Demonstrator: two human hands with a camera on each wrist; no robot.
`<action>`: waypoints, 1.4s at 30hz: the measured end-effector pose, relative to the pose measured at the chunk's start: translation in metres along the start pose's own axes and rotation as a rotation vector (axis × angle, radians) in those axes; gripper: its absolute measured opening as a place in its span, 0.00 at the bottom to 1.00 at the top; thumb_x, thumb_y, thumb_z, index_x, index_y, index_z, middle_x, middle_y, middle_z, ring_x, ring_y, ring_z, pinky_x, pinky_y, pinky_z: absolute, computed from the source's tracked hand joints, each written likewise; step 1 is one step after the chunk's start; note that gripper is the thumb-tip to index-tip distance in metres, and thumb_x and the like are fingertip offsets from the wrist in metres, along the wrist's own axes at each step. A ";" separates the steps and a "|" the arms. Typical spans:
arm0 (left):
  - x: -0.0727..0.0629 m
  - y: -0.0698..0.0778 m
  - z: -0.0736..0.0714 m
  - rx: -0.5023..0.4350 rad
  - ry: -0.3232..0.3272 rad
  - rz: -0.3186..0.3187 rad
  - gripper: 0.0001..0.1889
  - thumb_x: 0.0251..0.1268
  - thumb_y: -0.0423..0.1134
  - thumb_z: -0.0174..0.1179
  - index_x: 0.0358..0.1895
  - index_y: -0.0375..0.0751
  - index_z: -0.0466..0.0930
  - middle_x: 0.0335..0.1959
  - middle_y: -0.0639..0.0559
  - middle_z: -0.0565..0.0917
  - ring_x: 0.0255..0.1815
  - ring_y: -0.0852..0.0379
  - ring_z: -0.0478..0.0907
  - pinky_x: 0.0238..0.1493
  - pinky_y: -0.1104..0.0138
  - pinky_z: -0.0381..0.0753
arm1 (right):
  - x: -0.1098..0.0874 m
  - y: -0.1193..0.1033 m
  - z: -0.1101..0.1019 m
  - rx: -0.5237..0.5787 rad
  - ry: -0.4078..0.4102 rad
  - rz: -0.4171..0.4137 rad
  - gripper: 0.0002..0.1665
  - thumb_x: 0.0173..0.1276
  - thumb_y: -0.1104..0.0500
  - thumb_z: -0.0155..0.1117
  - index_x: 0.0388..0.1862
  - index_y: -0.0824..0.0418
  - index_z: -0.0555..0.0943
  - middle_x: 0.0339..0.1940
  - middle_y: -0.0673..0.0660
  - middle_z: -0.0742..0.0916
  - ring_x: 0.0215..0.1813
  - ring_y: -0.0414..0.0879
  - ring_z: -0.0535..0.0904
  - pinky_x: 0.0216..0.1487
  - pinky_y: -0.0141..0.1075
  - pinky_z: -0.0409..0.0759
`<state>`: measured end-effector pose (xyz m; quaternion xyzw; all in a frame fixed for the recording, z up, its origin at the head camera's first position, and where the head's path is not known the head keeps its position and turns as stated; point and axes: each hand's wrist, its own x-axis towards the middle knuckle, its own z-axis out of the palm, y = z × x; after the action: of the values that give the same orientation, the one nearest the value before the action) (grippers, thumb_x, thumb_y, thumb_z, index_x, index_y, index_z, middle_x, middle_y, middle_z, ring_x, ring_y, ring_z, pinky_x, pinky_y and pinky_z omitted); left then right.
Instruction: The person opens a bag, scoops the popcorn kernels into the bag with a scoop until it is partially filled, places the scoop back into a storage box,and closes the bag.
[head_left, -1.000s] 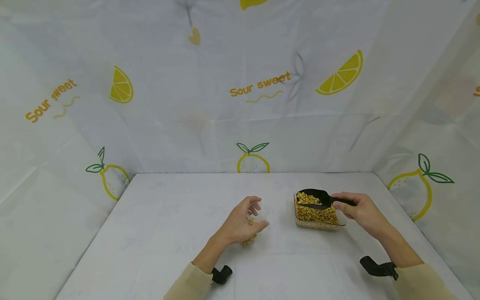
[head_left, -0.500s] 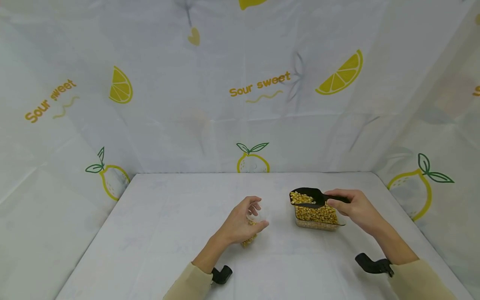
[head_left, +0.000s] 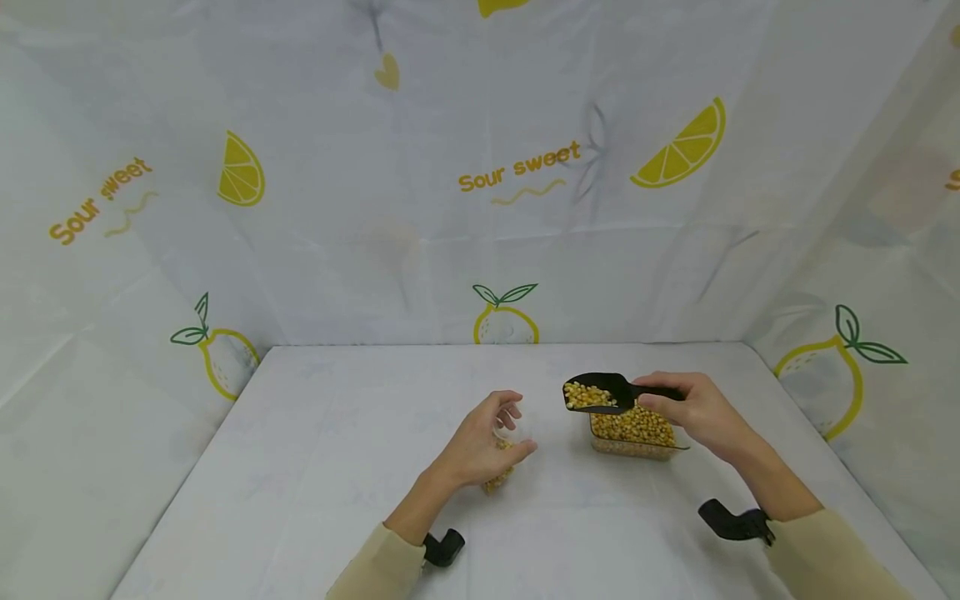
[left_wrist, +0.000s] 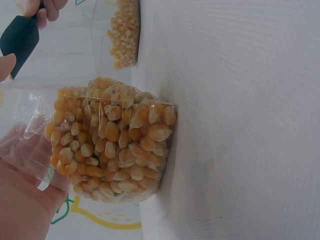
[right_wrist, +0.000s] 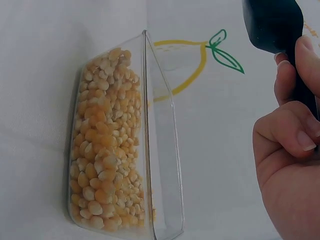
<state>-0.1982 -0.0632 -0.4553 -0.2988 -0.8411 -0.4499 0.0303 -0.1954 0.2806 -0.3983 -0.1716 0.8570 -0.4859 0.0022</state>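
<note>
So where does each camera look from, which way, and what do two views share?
Head: on the head, facing forward-down over the table; left hand, right hand, sleeves show.
Left wrist: worn there, facing a corn-filled container; both hands partly show.
Right wrist: worn there, facing a clear dish; right hand shows.
Wrist views share: black scoop, dish.

Printed txt, head view. Backdrop sheet (head_left: 337,283), ctr.: orange lettering (head_left: 519,167) reads "Sour sweet", initial cap. S, remainder l.c., slanting up to R. Same sheet, L side: second orange line (head_left: 101,201), identical wording "Sour sweet", steeper slant. Far R edge of view: orange letter fragment (head_left: 953,180), cut off, prob. an S. R wrist view, upper R: orange marks (right_wrist: 312,29), illegible.
</note>
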 end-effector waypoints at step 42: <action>0.001 -0.002 0.000 0.014 -0.007 0.011 0.33 0.65 0.47 0.69 0.69 0.41 0.67 0.52 0.43 0.81 0.48 0.57 0.78 0.50 0.63 0.80 | 0.027 -0.018 0.036 0.026 -0.106 -0.058 0.15 0.71 0.61 0.68 0.54 0.64 0.86 0.49 0.59 0.88 0.46 0.48 0.81 0.47 0.36 0.81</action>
<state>-0.2005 -0.0635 -0.4564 -0.3048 -0.8425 -0.4429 0.0321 -0.2096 0.2340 -0.3984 -0.2217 0.8441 -0.4868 0.0359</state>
